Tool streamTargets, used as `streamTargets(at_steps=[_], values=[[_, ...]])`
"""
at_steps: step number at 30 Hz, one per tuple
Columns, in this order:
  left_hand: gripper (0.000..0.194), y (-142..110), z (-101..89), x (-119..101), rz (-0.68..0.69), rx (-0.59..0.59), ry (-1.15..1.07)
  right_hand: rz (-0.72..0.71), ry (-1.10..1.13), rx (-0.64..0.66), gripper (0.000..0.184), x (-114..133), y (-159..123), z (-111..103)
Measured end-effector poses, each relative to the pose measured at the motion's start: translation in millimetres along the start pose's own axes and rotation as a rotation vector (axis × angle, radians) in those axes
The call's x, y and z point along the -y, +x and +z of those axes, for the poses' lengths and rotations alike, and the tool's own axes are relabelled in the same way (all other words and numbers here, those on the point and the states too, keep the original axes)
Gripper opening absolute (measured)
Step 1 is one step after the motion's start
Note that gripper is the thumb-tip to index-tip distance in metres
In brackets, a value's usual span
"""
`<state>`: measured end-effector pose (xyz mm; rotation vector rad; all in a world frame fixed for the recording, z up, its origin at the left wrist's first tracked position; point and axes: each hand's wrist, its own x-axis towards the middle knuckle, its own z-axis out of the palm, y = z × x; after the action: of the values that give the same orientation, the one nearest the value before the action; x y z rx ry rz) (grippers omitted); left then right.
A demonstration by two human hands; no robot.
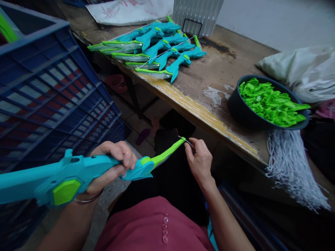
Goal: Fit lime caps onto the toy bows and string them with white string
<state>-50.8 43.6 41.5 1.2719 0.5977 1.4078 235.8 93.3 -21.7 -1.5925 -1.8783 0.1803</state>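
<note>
My left hand (115,162) is wrapped round the grip of a teal plastic toy bow (96,169) with lime-green parts. The bow's long end runs out of view at the left. Its green limb (169,150) points up and to the right, towards my right hand (200,158). There, thumb and finger pinch a thin white string (188,142) that passes through the tip of the limb. Where the rest of the string goes is too fine to make out.
Several teal and green toy bows (180,64) lie piled on the worn table (217,80). A dark bowl (235,104) of small green plastic parts (269,101) stands at the right, above a bundle of white strings (293,164). A blue crate (54,90) rises at my left.
</note>
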Motion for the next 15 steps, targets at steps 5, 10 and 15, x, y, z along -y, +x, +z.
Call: streamTargets(at_steps=[5,10,15], values=[[0.024,1,7.9,7,-0.008,0.041,-0.058,0.086,0.011,0.179,0.037,3,14,9],[0.038,1,10.9,15,-0.07,0.015,-0.018,0.19,0.213,0.313,0.032,-17,23,-1],[0.094,-6,0.3,25,-0.214,0.011,0.014,0.241,0.288,0.374,0.037,-52,11,-38]])
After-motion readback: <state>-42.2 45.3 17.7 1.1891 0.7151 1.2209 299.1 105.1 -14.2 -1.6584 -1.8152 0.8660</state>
